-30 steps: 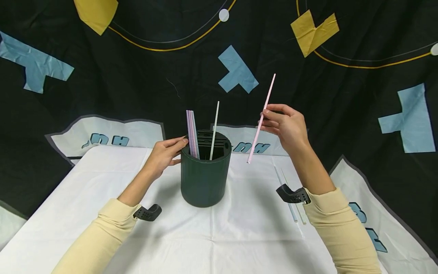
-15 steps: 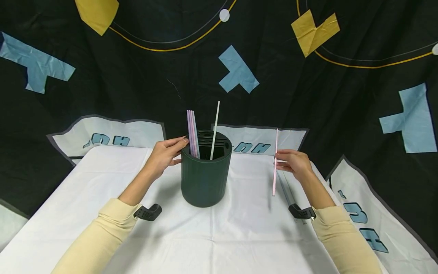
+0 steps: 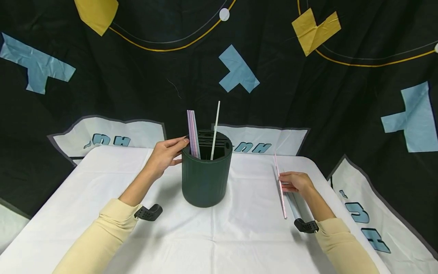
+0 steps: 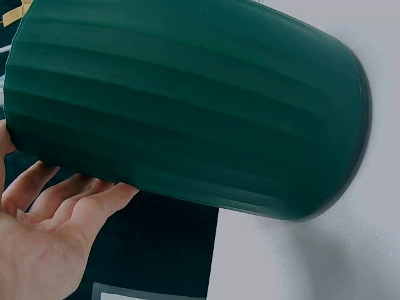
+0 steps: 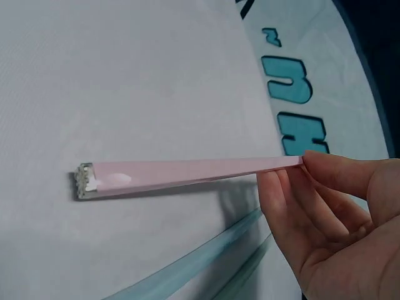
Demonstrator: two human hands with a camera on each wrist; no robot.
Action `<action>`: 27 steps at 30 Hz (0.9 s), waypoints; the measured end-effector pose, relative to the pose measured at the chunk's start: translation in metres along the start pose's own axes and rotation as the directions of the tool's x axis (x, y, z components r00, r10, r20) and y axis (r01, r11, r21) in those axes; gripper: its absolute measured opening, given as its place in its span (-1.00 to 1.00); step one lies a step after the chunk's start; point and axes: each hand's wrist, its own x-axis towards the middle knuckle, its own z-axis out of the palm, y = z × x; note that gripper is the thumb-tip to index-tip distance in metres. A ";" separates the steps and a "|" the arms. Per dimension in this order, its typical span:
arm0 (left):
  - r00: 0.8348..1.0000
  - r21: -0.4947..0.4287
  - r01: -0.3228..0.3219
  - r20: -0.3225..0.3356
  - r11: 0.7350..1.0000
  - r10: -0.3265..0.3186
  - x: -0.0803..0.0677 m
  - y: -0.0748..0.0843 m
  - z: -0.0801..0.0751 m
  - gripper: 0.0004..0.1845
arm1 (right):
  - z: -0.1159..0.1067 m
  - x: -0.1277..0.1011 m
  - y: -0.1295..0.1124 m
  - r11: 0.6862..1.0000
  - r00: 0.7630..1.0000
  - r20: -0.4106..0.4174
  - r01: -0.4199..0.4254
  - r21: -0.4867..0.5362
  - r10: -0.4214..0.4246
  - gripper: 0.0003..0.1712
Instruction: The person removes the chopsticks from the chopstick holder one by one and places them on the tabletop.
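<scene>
A dark green ribbed cup stands on the white tablecloth. It holds a few purple and pink sticks and one white stick. My left hand grips the cup's left side near the rim; in the left wrist view its fingers lie along the cup. My right hand pinches a long pink stick held nearly flat, low over the cloth at the right. The right wrist view shows the pink stick pinched in the fingertips, its free end close to the cloth.
Pale blue sticks lie on the cloth under my right hand, and show as blue sticks in the right wrist view. A black printed backdrop hangs behind the table, whose right edge is near my right hand.
My right hand has come down and to the right with the pink stick, turning it from upright in the air to nearly flat over the cloth. My left hand has stayed on the cup.
</scene>
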 end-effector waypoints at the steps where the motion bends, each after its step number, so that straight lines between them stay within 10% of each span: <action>1: 1.000 -0.002 -0.002 0.000 1.000 0.002 0.000 0.000 0.000 -0.39 | 0.000 0.000 0.003 1.000 1.000 0.004 0.000 -0.006 0.000 -0.46; 27: 1.000 -0.029 -0.005 -0.001 1.000 0.005 0.000 -0.002 -0.001 -0.40 | 0.003 0.000 0.016 0.997 0.999 -0.043 -0.030 -0.067 0.027 -0.52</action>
